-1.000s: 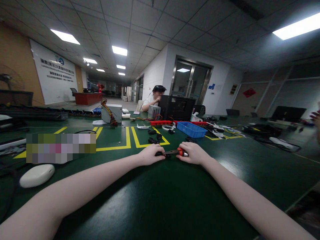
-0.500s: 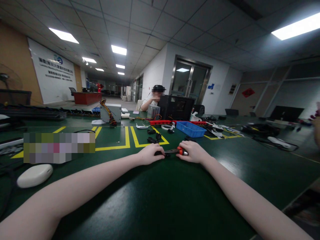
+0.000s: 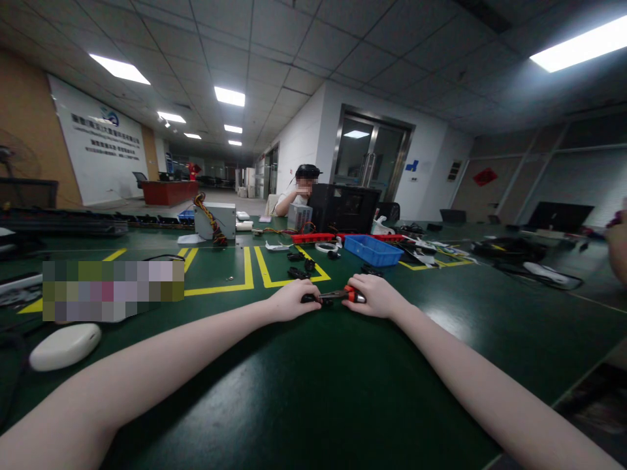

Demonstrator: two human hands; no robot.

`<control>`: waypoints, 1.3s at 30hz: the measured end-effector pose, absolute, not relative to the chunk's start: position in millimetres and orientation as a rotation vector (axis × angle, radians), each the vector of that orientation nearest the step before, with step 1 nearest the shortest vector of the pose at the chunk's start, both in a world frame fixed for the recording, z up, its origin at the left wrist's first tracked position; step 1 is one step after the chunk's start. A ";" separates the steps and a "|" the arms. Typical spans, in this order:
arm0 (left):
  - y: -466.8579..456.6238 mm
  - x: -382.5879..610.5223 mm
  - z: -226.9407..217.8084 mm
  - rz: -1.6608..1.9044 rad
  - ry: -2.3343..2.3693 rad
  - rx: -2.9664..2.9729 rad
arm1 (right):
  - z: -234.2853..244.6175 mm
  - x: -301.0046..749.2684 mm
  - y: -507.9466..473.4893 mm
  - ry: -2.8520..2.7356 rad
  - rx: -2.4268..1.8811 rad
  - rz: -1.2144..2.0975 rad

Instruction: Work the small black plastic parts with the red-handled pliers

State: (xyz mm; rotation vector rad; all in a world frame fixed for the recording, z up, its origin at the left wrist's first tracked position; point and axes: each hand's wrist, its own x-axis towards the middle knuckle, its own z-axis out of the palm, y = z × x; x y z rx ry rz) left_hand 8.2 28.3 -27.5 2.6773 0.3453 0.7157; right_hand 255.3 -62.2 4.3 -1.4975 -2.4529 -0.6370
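Red-handled pliers point(image 3: 351, 295) lie in the grip of my right hand point(image 3: 373, 297), which is closed round the handles. Their jaws point left, towards my left hand point(image 3: 292, 300). Between the thumb and fingers of that hand is a small black piece point(image 3: 308, 298), perhaps a cable end or connector; its kind is too small to tell. The plier tips meet or nearly meet this piece. Both hands are low over the green table point(image 3: 304, 385), and several small black parts point(image 3: 301, 269) lie just beyond them.
A blue plastic bin point(image 3: 373, 251) stands beyond my right hand. Farther back are a black computer case point(image 3: 345, 209), a power supply with bundled wires point(image 3: 215, 222) and a seated person point(image 3: 289, 201). A white rounded object point(image 3: 66, 346) rests at the left, cables point(image 3: 539, 274) at the right.
The whole view has shifted slightly. My hands keep the same hold on the pliers and the black piece, with no clear movement between them.
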 end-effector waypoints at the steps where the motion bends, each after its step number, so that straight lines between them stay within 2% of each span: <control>1: 28.2 8.3 -27.3 0.714 0.350 2.681 | 4.3 255.8 -61.9 -2.454 -1.496 -0.640; 21: 28.7 7.9 -26.7 0.715 0.359 2.700 | 5.3 256.3 -62.7 -2.467 -1.482 -0.695; 39: 31.7 11.5 -29.4 0.730 0.349 2.646 | 3.6 258.3 -61.4 -2.328 -1.434 -1.018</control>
